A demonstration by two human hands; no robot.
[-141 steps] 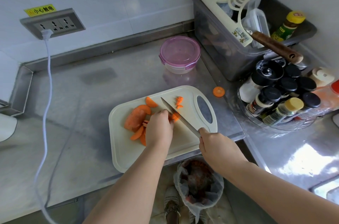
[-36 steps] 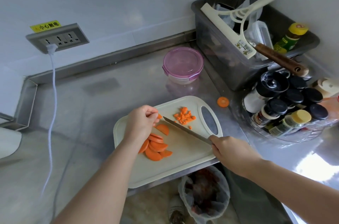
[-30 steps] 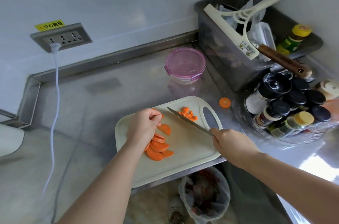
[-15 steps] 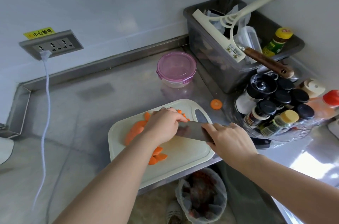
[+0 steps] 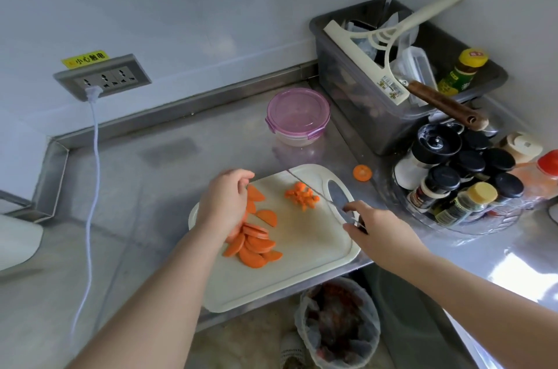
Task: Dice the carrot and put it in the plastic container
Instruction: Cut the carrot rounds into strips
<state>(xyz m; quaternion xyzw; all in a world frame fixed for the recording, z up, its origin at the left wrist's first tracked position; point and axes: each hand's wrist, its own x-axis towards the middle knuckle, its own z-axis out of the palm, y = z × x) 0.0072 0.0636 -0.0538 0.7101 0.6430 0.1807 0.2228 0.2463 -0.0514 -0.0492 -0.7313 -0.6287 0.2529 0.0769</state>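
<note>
Carrot slices [image 5: 256, 245] lie beside small dice [image 5: 302, 198]; left fingers [image 5: 241, 180] curl onto slices, right fingers [image 5: 354, 207] grip knife [image 5: 314, 188].

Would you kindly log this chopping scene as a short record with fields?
left hand: over the carrot slices; grip unclear
right hand: grips the knife, blade beside the diced carrot
cutting board: holds slices and dice
plastic container: lidded, behind the board
stray carrot round: on the counter

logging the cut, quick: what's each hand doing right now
left hand: curled over the carrot slices, grip cannot be told
right hand: holding the knife
</note>
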